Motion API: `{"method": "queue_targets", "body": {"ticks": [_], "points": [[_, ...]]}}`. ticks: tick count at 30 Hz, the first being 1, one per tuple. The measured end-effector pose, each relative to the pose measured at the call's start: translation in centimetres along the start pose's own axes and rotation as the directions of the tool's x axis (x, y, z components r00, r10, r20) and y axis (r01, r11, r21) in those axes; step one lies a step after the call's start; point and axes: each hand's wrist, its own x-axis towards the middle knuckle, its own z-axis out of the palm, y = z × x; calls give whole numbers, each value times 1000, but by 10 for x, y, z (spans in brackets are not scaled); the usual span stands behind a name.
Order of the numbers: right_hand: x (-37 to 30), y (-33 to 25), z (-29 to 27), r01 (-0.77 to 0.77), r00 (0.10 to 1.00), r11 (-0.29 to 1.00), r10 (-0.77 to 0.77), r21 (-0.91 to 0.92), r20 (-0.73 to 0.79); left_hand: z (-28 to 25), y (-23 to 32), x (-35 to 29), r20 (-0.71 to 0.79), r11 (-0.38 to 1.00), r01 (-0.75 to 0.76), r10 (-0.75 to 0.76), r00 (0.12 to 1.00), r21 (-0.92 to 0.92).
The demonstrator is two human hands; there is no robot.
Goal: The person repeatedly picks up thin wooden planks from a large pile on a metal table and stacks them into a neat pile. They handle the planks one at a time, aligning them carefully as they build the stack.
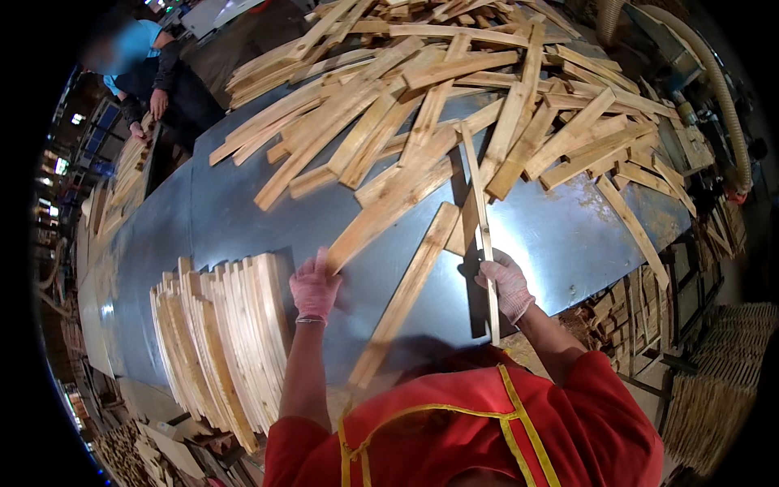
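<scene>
Left hand [315, 286] pinches a plank [391, 213] by its end, right hand [505, 284] a slat [481, 215] on edge, prob easier gripping; loose pile [458, 70] at 12 o'clock.

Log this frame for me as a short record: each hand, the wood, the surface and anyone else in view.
Left hand: gloved, touching the near end of a wide plank; grip partly hidden
Right hand: gloved, holding a narrow plank seen edge-on
Between hands: loose plank, lying slanted
Left side: row of boards, set side by side
Far side: jumbled pile of planks
Surface: grey metal-looking table
Others: one person, upper left, blue top
</scene>
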Motion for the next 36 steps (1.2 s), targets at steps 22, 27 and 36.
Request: {"method": "queue_targets", "body": {"ticks": [22, 27, 36], "points": [[-65, 337, 278, 985, -98, 170, 547, 4, 831, -84, 3, -312, -193, 943, 270, -306, 932, -194], [-93, 168, 266, 587, 694, 268, 320, -764, 645, -65, 50, -256, -35, 950, 78, -93, 995, -302], [33, -60, 83, 302, 731, 411, -679, -860, -69, -49, 107, -164, 502, 977, 209, -156, 851, -50]]}}
